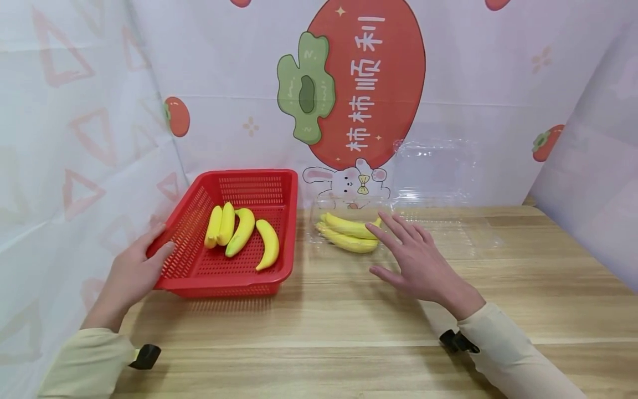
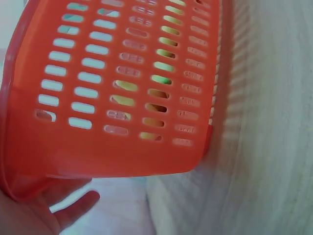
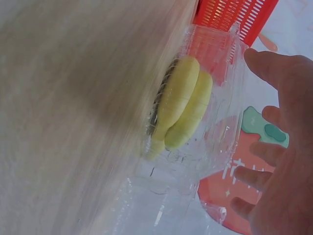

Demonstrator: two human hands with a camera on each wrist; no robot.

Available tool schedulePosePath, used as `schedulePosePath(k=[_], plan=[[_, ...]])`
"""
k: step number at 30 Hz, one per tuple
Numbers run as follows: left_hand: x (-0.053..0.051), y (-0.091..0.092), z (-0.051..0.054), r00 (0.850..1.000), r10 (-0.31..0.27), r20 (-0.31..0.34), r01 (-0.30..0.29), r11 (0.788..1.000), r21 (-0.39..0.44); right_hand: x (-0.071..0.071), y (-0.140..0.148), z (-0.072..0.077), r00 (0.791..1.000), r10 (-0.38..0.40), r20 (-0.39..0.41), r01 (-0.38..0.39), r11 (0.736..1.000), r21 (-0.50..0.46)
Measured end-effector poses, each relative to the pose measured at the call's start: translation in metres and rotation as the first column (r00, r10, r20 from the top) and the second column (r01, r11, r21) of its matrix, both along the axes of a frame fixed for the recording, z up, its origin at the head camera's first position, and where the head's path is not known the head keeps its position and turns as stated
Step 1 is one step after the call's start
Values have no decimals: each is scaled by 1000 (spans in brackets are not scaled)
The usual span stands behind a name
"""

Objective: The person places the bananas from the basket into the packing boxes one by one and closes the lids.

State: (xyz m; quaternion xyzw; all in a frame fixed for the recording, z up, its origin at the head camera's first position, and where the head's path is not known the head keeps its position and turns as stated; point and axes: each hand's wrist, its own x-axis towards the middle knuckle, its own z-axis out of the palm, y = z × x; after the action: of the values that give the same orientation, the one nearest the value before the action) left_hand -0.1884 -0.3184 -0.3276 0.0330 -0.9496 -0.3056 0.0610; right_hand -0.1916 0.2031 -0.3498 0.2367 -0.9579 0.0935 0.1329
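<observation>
The left hand (image 1: 135,271) grasps the left rim of a red basket (image 1: 219,284), with the thumb over the inner side and the fingers along the outer; the right hand (image 1: 416,263) is released, its fingers spread and holding nothing, beside and partly over a clear plastic container (image 3: 222,132). Whether the right thumb touches the container's wall, I cannot tell from where I stand. Four bananas (image 1: 243,233) lie in the basket, the two leftmost close together; a further group of bananas (image 1: 349,243), at least two, lies in the container, which rests on the table (image 1: 324,332) to the basket's right. An upright clear panel (image 1: 436,166) stands farther right, against the backdrop. Good handling here probably depends on keeping the right hand clear of the thin plastic walls, since a brushed edge could drag the container along. Each banana is best taken at its middle, between thumb and fingertips, and kept in line with its neighbours so that the curves nest. The close pair in the basket may come up together unless a fingertip parts them first. The left hand serves best with a light, steady hold, neither tipping the basket nor pulling it across the table.
</observation>
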Motion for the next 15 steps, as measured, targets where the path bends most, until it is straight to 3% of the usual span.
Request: schedulePosePath(k=[2,4,5,6,8,11,12,15], plan=[[0,-4,-3,1000,-3,13,1,994,108,0,0,0,1000,-4,5,4,1000,-2],[-1,-7,-6,1000,-12,17,8,969,246,0,0,0,1000,-6,8,6,1000,-5],[-2,-9,-8,1000,-25,14,18,935,354,0,0,-1,1000,-8,9,8,1000,-4],[-3,-10,-10,999,-40,12,30,886,463,-1,0,-1,1000,-8,7,8,1000,-7],[-3,-12,-14,998,-59,-3,47,761,647,-1,0,-1,1000,-8,5,8,1000,-7],[-2,-14,-20,997,-61,-45,72,570,819,-1,0,-2,1000,-5,3,5,1000,-8],[-2,-14,-21,997,-56,-58,79,543,836,-1,0,-1,1000,-4,4,4,1000,-9],[-1,-12,-23,996,-37,-87,93,523,847,-1,1,-1,1000,-3,16,4,1000,-14]])
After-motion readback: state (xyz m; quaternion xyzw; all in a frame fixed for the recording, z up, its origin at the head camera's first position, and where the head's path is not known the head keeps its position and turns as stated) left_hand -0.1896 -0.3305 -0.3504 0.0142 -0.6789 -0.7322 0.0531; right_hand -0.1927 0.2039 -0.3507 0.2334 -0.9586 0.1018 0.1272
